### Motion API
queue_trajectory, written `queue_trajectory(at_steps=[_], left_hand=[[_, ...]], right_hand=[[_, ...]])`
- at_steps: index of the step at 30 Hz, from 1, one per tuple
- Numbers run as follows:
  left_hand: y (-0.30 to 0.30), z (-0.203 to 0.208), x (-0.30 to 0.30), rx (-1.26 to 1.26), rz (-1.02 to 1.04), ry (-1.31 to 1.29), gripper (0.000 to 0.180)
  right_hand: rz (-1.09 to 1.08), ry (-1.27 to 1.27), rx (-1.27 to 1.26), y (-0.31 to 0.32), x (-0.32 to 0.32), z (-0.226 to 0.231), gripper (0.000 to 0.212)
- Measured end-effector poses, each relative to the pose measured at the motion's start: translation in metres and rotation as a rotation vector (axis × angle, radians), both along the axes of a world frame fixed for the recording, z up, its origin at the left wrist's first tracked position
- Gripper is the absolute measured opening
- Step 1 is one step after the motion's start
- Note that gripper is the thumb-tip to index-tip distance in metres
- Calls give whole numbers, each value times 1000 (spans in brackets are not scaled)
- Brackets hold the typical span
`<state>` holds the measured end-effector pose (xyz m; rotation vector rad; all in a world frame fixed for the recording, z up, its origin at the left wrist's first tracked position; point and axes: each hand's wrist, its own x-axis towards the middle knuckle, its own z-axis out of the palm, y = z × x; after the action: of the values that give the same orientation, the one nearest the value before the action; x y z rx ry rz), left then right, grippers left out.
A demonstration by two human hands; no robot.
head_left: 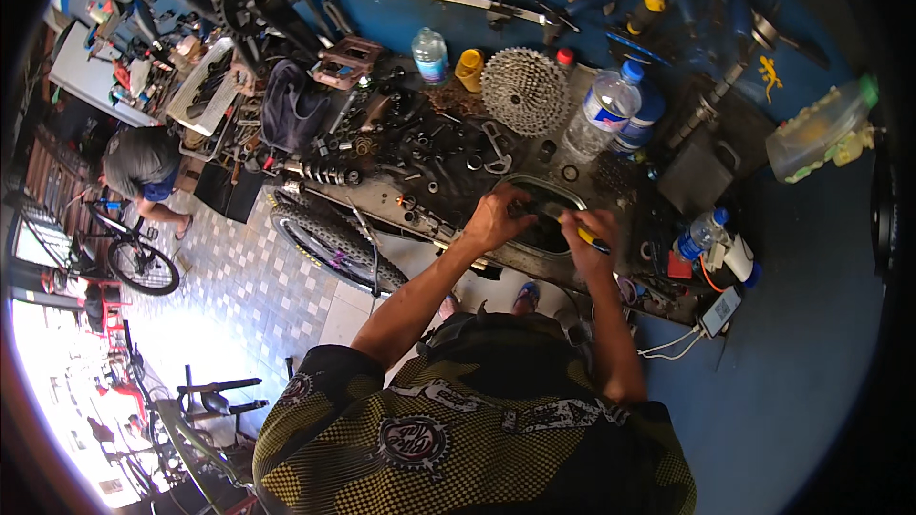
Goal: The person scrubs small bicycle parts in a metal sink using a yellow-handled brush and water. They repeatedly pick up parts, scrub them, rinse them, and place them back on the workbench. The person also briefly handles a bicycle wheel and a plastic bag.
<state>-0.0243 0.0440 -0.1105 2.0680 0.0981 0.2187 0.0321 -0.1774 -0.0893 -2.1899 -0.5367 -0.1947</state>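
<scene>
My left hand (496,215) grips a small dark part (536,211) over an oval metal basin (563,193) set in the cluttered workbench. My right hand (589,232) holds a yellow-handled tool (592,239) with its tip against that part. Both hands meet above the basin's near rim. What exactly the dark part is cannot be told.
A silver gear cassette (524,90), plastic water bottles (599,112), a yellow cup (468,69) and many loose bolts lie on the bench. A knobby bicycle tyre (329,238) leans below the bench. A crouching person (143,167) is at the left beside a bicycle (134,253).
</scene>
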Motion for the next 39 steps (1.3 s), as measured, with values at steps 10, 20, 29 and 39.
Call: queue_trajectory(at_steps=[10,20,29,39], left_hand=[[3,-7,-9,-13,21,-33,41],[2,-15,-4,-71,-34,-25,44],[5,-15,-3,69,-44,-47,45],[10,-16,-11,-671,-36,134,37]], right_hand=[[68,4,70,-11,-2,-11,12],[94,35,46,5,-12,18,14],[198,-79,50,17,-16,38,15],[105,-283,-170,-34,0,-8,12]])
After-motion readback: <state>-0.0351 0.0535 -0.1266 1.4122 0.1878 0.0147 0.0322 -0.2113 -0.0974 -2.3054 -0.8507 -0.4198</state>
